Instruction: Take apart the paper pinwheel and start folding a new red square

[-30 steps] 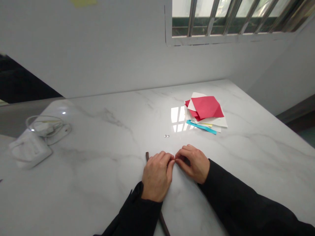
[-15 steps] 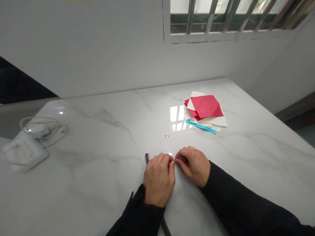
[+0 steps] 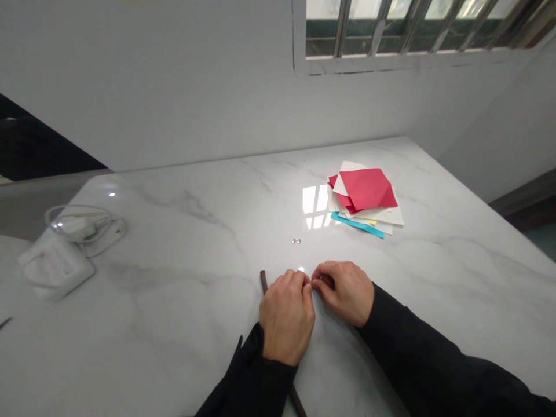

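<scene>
My left hand (image 3: 288,315) and my right hand (image 3: 343,291) meet fingertip to fingertip above the marble-patterned table (image 3: 182,336). Both are closed in a pinch, and whatever sits between the fingers is too small or hidden to name. Under my left hand and wrist runs a thin dark brown strip (image 3: 263,281); its far end sticks out past the knuckles and its near end shows below the sleeve. Just beyond the fingertips lie two tiny shiny round pieces (image 3: 296,241), side by side.
A stack of paper pieces (image 3: 369,188), red, white, yellow and blue, lies at the back right. At the left are a white box-shaped object (image 3: 56,269) and a coiled white cable (image 3: 102,215). Behind the table rises a wall with a barred window (image 3: 408,29).
The view has shifted slightly, so everything appears a little further right. Both hands keep their pinch, with fingertips still together.
</scene>
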### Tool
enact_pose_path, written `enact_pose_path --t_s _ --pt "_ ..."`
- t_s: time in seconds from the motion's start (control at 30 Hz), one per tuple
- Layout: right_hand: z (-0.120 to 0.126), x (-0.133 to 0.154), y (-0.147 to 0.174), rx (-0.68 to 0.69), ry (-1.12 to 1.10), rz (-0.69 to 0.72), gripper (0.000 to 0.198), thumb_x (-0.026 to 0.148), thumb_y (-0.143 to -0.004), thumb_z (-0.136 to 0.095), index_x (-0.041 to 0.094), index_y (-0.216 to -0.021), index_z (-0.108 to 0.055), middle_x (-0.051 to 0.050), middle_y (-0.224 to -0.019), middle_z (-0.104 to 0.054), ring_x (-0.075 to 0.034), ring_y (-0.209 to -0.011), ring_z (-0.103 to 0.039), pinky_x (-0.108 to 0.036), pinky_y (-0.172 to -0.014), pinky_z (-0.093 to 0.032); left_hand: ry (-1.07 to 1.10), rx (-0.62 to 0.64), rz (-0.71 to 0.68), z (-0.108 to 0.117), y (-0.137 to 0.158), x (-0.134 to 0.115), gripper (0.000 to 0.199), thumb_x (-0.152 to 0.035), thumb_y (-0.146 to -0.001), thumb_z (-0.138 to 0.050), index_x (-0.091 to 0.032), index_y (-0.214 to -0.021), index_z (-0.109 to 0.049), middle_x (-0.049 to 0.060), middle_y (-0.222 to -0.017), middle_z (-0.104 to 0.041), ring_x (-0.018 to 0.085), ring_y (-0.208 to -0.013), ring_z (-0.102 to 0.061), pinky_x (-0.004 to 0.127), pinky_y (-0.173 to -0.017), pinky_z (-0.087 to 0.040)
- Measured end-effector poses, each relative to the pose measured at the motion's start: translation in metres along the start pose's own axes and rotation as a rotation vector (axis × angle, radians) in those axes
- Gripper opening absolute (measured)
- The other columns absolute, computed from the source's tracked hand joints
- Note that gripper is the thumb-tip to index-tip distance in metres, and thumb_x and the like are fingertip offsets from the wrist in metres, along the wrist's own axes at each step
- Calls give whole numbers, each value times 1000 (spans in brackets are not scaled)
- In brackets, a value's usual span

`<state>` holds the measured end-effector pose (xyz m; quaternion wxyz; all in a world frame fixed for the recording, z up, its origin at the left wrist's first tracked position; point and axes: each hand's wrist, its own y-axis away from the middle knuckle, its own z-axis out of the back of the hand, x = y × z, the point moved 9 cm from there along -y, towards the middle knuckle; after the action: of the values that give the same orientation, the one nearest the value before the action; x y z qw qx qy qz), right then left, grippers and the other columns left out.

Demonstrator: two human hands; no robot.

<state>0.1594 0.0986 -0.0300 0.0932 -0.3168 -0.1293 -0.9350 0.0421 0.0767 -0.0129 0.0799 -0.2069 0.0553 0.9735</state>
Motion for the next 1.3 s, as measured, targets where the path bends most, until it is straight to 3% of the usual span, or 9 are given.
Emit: enact_pose_path --t_s 0.2,0.5,0.97,1.07,1.17,1.3 --pt "1 3 -5 46 79 -41 14 21 -89 -67 26 -86 -79 -3 -78 -77 -22 -76 -71 -31 -67 -39 12 26 43 -1 -1 2 20 -15 -101 -52 -23 -86 -62 3 -90 -71 21 -78 -68 32 -66 -37" --pt "3 8 -11 120 207 -98 19 20 -87 -65 27 -88 -83 -9 -86 -80 -28 -83 -75 -33 -66 -43 63 95 112 -3 -6 4 20 -12 -98 -53 -23 -85 -63 4 -91 -73 24 -83 -70 33 -68 -37" --pt "5 12 -22 168 297 -105 9 26 -81 -74 24 -80 -83 -15 -83 -77 -31 -75 -72 -35 -63 -45 35 150 118 0 -17 -1 24 -10 -93 -51 -22 -75 -61 8 -82 -73 27 -80 -71 33 -64 -37" --pt "7 8 -22 171 224 -94 11 22 -82 -72 24 -80 -83 -11 -80 -77 -26 -74 -71 -33 -66 -44 102 136 92 -1 -15 1 23 -9 -93 -52 -22 -76 -61 6 -82 -72 25 -79 -69 32 -66 -39" --pt "3 4 -18 186 29 5 17 15 -84 -69 25 -82 -82 -2 -70 -73 -18 -68 -66 -29 -67 -43 199 105 37 -1 -9 4 21 -11 -96 -53 -22 -81 -63 4 -84 -71 22 -78 -67 32 -68 -41" --pt "8 -12 -6 4 -318 95 9 22 -88 -71 21 -88 -80 0 -71 -70 -13 -62 -60 -27 -64 -45 291 -47 -88 8 -3 6 19 -17 -103 -50 -22 -92 -65 2 -92 -69 18 -82 -67 30 -71 -45"
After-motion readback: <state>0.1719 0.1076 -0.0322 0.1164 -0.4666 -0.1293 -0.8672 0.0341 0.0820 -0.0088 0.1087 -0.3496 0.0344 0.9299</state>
